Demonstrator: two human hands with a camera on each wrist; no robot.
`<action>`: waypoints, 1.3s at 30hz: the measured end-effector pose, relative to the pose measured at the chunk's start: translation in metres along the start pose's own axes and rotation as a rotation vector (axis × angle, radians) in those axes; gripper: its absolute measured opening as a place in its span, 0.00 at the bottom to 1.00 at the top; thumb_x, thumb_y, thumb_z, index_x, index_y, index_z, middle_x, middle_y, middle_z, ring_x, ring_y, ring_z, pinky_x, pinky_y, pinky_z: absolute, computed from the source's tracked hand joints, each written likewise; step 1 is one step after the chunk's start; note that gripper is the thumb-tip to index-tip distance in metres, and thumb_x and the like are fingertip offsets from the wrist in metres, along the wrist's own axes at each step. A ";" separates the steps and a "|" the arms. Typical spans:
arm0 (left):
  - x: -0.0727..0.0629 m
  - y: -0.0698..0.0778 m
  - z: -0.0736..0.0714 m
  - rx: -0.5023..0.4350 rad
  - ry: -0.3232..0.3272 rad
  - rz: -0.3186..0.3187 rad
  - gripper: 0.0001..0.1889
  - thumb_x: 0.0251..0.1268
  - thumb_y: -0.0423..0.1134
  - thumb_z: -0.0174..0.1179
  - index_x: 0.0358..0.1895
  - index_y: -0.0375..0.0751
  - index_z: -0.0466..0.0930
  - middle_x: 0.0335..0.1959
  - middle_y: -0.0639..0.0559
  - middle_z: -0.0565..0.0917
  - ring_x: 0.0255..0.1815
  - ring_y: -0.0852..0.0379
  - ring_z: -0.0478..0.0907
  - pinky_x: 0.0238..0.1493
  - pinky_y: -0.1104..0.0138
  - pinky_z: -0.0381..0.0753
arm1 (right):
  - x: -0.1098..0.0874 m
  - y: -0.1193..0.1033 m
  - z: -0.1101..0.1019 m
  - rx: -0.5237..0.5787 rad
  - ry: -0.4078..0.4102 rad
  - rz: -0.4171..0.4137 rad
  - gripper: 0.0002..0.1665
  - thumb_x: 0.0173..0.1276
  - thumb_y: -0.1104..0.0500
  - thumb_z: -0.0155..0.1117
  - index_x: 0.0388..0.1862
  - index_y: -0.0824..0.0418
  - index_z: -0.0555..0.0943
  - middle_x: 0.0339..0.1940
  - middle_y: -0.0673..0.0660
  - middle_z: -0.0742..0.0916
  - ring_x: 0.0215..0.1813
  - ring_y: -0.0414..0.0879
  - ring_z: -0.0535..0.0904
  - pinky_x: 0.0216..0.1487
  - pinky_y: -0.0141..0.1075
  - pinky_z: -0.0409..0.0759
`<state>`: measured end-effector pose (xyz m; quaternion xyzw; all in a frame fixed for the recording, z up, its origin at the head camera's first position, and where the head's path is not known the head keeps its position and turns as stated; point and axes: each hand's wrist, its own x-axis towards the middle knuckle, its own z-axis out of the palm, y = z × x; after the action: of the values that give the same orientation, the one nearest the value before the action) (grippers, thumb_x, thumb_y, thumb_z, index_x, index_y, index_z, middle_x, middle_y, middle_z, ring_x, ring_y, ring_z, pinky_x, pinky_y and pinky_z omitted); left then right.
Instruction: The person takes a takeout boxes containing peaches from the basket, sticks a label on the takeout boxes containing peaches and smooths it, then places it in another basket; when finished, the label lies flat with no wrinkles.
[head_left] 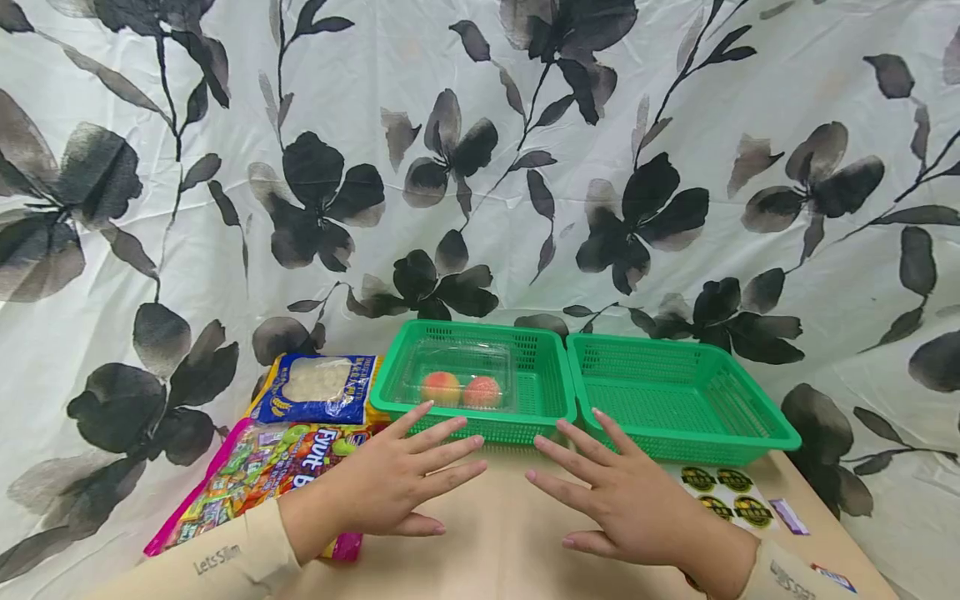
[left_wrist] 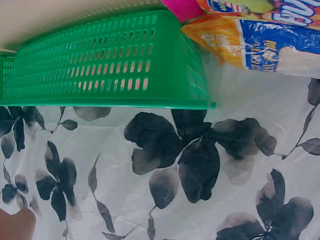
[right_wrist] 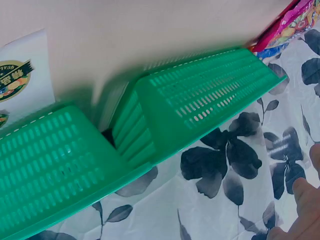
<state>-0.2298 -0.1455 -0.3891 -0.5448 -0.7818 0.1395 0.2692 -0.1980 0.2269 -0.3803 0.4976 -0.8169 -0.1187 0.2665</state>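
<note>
Both hands hover with fingers spread over the near part of the table, holding nothing. My left hand (head_left: 386, 479) is nearest to a colourful candy bag (head_left: 285, 462) and the front of the left green basket (head_left: 555, 383). In that basket lies a clear plastic clamshell box (head_left: 480, 358) with two reddish-yellow peaches (head_left: 441, 388) showing through it. My right hand (head_left: 626, 492) is in front of the right green basket (head_left: 645, 387), where no contents show. In the right wrist view, part of my right hand (right_wrist: 305, 210) shows at the lower right edge.
Behind the candy bag lies a blue and yellow food packet (head_left: 318, 389). A sheet of round black-and-gold stickers (head_left: 735, 500) is partly behind the right hand. Small wrappers (head_left: 790, 517) lie near the table's right edge. A floral cloth (head_left: 525, 208) hangs behind the baskets.
</note>
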 end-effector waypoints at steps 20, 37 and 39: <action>0.003 0.002 0.001 -0.073 0.052 -0.018 0.43 0.71 0.76 0.40 0.83 0.58 0.54 0.83 0.54 0.60 0.84 0.47 0.53 0.79 0.39 0.55 | -0.001 0.003 0.000 0.039 0.020 0.006 0.44 0.75 0.26 0.45 0.83 0.45 0.61 0.83 0.55 0.65 0.81 0.59 0.62 0.77 0.62 0.56; 0.005 0.013 0.020 -0.415 0.186 -0.361 0.41 0.68 0.69 0.58 0.80 0.58 0.60 0.77 0.58 0.69 0.76 0.54 0.67 0.73 0.51 0.71 | 0.032 0.013 0.013 0.383 0.040 0.325 0.53 0.70 0.32 0.64 0.84 0.50 0.55 0.83 0.50 0.65 0.82 0.51 0.62 0.73 0.52 0.73; 0.006 0.013 0.021 -0.468 0.164 -0.428 0.42 0.68 0.70 0.57 0.80 0.59 0.59 0.76 0.59 0.69 0.76 0.55 0.67 0.73 0.52 0.72 | 0.037 0.015 0.014 0.443 0.041 0.373 0.53 0.70 0.32 0.64 0.85 0.51 0.54 0.83 0.51 0.64 0.82 0.50 0.61 0.72 0.52 0.73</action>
<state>-0.2329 -0.1335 -0.4113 -0.4247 -0.8651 -0.1480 0.2221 -0.2301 0.2006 -0.3731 0.3871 -0.8948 0.1239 0.1849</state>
